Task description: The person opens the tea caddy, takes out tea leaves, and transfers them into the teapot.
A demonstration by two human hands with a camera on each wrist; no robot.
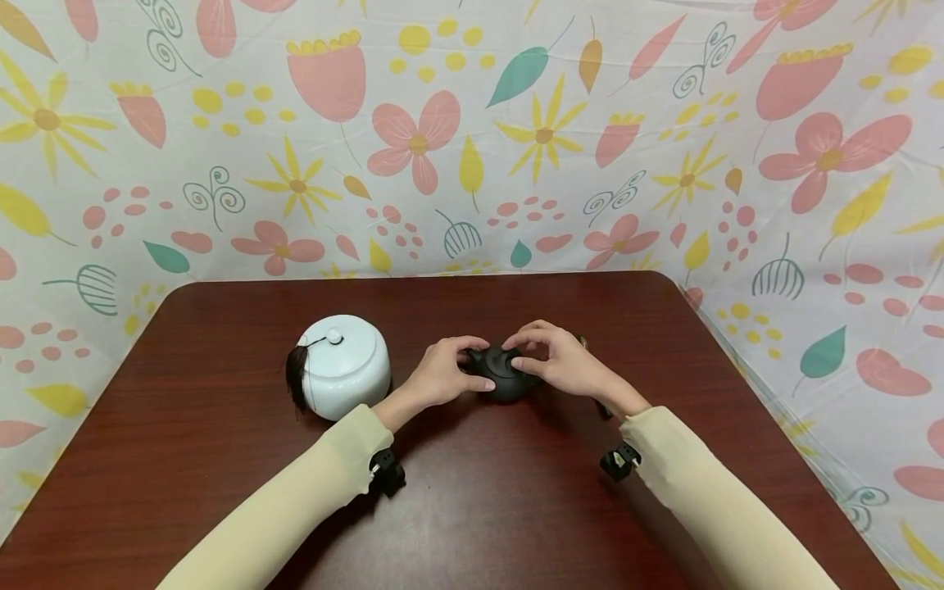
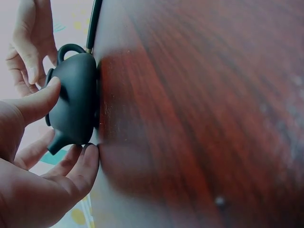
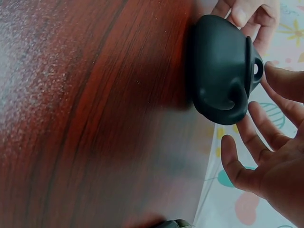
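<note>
A small black teapot (image 1: 505,387) stands on the table, spout to the left and looped handle to the right. My left hand (image 1: 442,373) grips its spout side. The thumb presses the body while the other fingers curl round beneath the spout, as the left wrist view shows. Over the top, my right hand (image 1: 564,360) pinches the knob of the lid (image 3: 249,61) between thumb and index finger. Its other fingers spread out beyond the handle (image 3: 240,102). The lid sits on the pot.
A white lidded jar (image 1: 347,381) with a dark tassel (image 1: 297,377) stands left of my left hand. A slim dark rod (image 2: 94,23) with a gold band lies beyond the teapot's handle, partly behind my right wrist. Patterned cloth (image 1: 472,164) hangs behind the brown table (image 1: 472,508).
</note>
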